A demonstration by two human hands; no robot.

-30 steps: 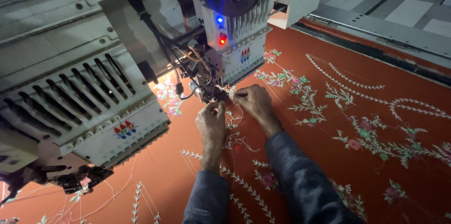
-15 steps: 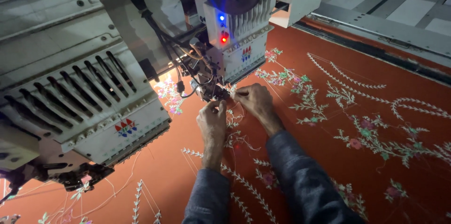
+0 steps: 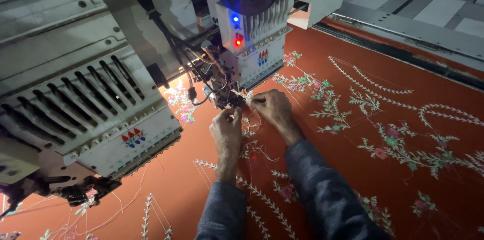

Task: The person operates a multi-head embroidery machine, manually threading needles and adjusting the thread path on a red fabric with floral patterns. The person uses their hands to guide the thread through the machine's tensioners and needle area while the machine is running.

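There is just one camera, and it sits on the person's head. It looks down and a bit forward, from close above the left hand (image 3: 228, 131) and the right hand (image 3: 272, 111). It sees the big sewing machine (image 3: 151, 69) on the left and the red cloth (image 3: 383, 119) spreading out to the right.

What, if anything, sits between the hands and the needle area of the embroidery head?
Nothing visible. Both the left hand and the right hand are already at the needle area of the embroidery head, fingertips pinched right beside it. Black cables hang just left of it, not across the hands. Any thread held is too fine to see.
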